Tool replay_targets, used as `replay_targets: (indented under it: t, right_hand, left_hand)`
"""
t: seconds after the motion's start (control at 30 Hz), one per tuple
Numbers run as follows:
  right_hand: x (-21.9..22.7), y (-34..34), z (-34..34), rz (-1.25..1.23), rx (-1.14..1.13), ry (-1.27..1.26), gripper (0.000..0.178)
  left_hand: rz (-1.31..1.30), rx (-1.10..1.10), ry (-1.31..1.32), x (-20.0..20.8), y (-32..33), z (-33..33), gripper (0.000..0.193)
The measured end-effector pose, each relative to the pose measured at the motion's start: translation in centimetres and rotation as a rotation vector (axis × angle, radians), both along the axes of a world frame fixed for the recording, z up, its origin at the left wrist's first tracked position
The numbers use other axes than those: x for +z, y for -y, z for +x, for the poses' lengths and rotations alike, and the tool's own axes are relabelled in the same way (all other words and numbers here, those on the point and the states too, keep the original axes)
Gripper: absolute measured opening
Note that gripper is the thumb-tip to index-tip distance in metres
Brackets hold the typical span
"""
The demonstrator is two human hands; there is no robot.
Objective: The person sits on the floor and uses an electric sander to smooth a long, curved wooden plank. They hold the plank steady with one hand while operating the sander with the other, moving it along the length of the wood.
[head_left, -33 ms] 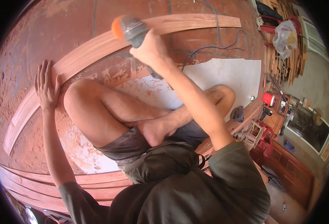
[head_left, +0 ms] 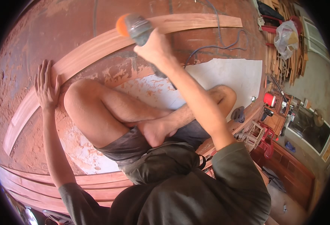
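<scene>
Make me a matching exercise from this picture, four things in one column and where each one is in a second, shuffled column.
Things:
1. grey power tool with an orange end
2. long curved reddish wooden strip
3. white flat sheet
4. clear plastic bag

Places:
A. pressed flat under the left hand
B. on the sawdust-covered surface beside the bent knee
C. gripped in the right hand
D. at the upper right, by stacked timber

Pairs: 1-C, 2-A, 3-B, 4-D

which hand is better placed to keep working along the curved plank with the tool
Right. The right hand already grips the grey power tool with the orange end over the long curved reddish wooden plank; the left hand lies flat, steadying it.
</scene>
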State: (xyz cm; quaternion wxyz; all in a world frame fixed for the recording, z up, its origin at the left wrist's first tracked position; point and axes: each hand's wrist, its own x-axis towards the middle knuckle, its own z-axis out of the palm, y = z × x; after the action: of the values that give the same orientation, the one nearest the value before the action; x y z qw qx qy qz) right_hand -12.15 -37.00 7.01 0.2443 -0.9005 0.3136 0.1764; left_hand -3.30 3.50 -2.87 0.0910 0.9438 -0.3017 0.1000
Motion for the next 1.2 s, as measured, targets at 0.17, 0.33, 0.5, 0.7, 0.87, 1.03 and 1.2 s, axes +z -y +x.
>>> replay_targets:
  t: [0.17, 0.33, 0.5, 0.7, 0.87, 1.03, 1.2]
  right_hand:
    - [0.4, 7.6, -0.9, -0.081, -0.075, -0.029, 0.078]
    - [0.1, 9.2, -0.6, -0.197, -0.095, 0.002, 0.08]
    - [-0.8, 7.8, -0.2, -0.22, -0.148, -0.007, 0.086]
    - [-0.1, 0.9, 1.0, -0.043, -0.032, 0.023, 0.081]
    - [-0.5, -3.0, 0.8, 0.004, 0.086, 0.081, 0.069]
    - [-0.5, 1.0, 0.8, -0.025, 0.079, 0.04, 0.08]
    - [-1.9, 10.0, -0.1, -0.081, -0.042, 0.045, 0.06]
  left_hand:
    - [-0.007, 0.0, -0.001, -0.2, 0.1, 0.0, 0.06]
    - [0.04, 0.033, 0.007, -0.9, -0.4, 0.5, 0.06]
    - [0.029, 0.034, 0.008, -1.1, -0.2, 0.5, 0.061]
    - [0.016, 0.021, 0.001, -0.8, -0.1, 0.6, 0.06]
    - [0.016, 0.032, 0.001, -0.5, 0.1, 0.4, 0.059]
    - [0.001, 0.012, -0.018, -0.5, 0.3, 0.3, 0.058]
    - [0.016, 0.02, -0.012, -0.4, 0.1, 0.4, 0.058]
